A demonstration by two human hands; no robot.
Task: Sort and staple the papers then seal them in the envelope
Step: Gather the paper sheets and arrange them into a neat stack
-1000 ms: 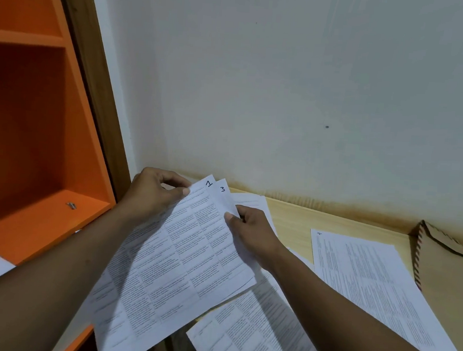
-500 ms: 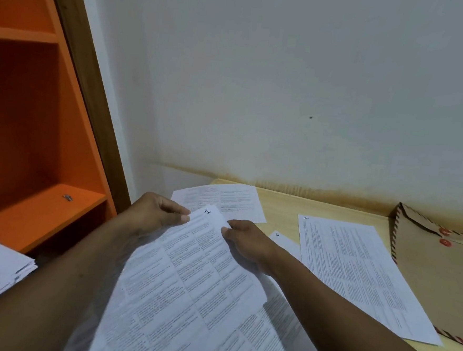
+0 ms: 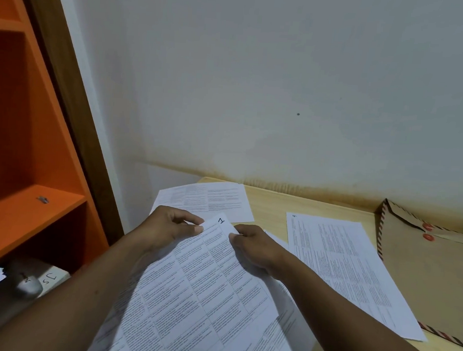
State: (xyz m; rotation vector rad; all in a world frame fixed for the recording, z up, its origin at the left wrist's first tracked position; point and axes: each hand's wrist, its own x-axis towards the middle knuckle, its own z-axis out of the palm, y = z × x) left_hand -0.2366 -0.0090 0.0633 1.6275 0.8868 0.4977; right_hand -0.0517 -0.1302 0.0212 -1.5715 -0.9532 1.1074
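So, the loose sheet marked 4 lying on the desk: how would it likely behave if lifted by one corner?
The sheet marked 4 is a single thin page lying flat, so it would probably droop and curl. It looks very light. It overlaps the brown envelope, so a push would likely slide it.

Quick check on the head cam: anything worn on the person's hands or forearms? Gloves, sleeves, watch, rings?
Nothing worn that shows. The left hand and right hand are bare, no gloves, and no rings visible on the fingers in view. Both forearms are bare down to the frame edge: no sleeves, watch, bracelet or markings.
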